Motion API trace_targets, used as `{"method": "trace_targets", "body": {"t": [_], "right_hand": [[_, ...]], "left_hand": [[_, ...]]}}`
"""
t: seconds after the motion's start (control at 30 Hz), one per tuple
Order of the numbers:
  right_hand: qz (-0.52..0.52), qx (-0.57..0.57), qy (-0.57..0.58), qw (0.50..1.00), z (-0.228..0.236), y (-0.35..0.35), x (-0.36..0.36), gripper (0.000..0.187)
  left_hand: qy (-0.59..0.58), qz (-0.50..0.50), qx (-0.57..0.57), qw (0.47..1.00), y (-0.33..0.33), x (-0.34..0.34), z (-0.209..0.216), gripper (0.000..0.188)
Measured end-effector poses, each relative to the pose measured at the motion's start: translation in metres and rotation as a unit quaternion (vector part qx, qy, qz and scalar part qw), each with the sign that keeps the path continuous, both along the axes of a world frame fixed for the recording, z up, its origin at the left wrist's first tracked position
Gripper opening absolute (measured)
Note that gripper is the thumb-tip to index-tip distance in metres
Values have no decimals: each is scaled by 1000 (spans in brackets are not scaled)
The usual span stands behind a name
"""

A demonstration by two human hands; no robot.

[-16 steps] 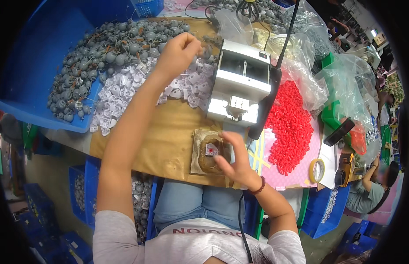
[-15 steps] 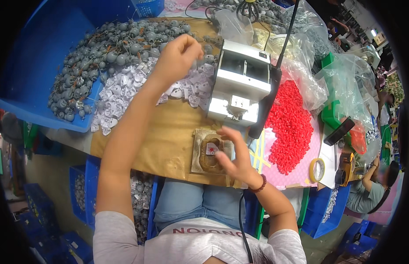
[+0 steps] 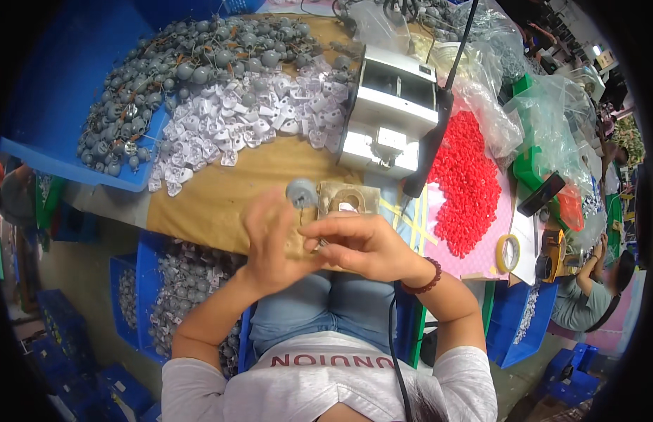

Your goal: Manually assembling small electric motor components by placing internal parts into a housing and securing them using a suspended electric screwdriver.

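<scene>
In front of my lap both hands come together. A grey ball-shaped part (image 3: 301, 192) with a thin wire hanging from it shows just beyond my fingers. My right hand (image 3: 365, 246), with a beaded bracelet on its wrist, is closed, thumb and forefinger pinching the small metallic end of that wire. Close beside it on the left, my left hand (image 3: 270, 239) is smeared by motion, so its grip cannot be made out. Partly behind my right hand lies a square block (image 3: 372, 197) with an oval hollow, in which a small white plastic piece (image 3: 347, 207) sits.
A white bench machine (image 3: 389, 105) stands past the block. Left of it are piles of white plastic pieces (image 3: 249, 116) and grey ball-shaped parts (image 3: 200, 63), beside a blue bin (image 3: 66, 112). Red pieces (image 3: 467, 183) and a tape roll (image 3: 508, 253) lie right.
My left hand has come back from the piles to meet my right hand, and a grey ball-shaped part now shows there. My right hand has moved off the block's hollow toward the left.
</scene>
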State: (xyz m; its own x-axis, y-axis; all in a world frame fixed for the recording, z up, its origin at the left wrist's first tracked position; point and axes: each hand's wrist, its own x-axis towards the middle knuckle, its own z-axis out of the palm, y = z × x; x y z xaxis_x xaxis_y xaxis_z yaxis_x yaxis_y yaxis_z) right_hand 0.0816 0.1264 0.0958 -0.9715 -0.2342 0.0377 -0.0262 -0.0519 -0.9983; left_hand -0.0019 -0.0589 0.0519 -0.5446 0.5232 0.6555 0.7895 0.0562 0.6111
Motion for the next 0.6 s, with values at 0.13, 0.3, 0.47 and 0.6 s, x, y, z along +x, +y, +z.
{"method": "trace_targets", "body": {"t": [0.13, 0.3, 0.47, 0.6], "right_hand": [[-69, 1, -4, 998, 11, 15, 8, 38], [-175, 295, 60, 937, -31, 36, 22, 33], [-223, 399, 76, 886, -61, 32, 22, 20], [-202, 498, 212, 816, -80, 36, 11, 21]], "left_hand": [[-186, -84, -78, 976, 2, -9, 4, 40], [-384, -106, -76, 914, -1, 7, -24, 32], [-194, -79, -136, 968, 5, 22, -44, 30], [-170, -83, -163, 968, 4, 24, -45, 28]]}}
